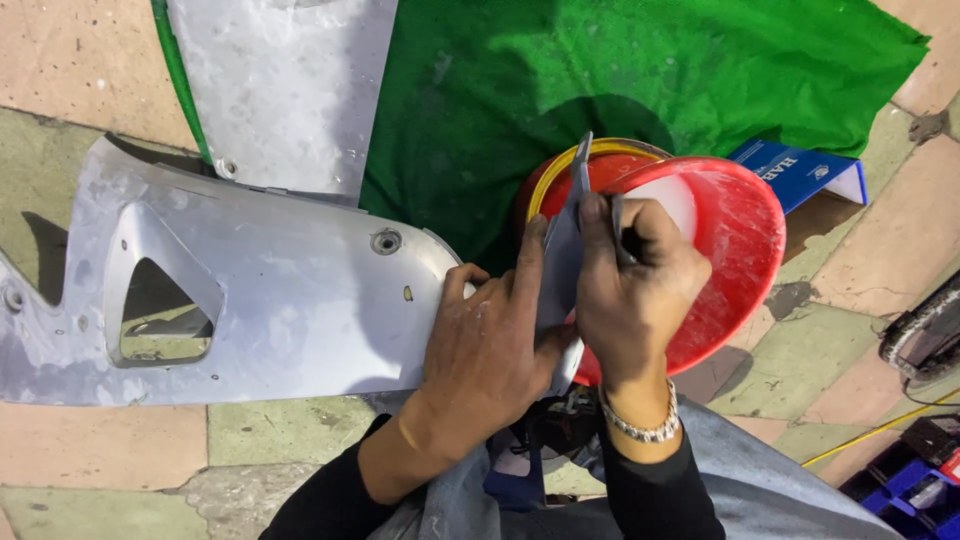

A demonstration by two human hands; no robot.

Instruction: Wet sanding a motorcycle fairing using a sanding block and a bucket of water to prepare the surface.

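Observation:
My left hand grips a flat grey spreader blade held upright on its edge, just above the right end of a large silver-grey plastic body panel. My right hand, with a metal bracelet on the wrist, is closed on a thin dark blade-like tool pressed against the spreader. Both hands are over a red round lid that rests tilted on a red tin with a yellow rim. The tin's contents are hidden by the hands and the lid.
A second silver panel lies at the top, partly on a green cloth. A blue box sits behind the lid. At the right edge are a tyre, a yellow cable and blue items. The floor is tiled.

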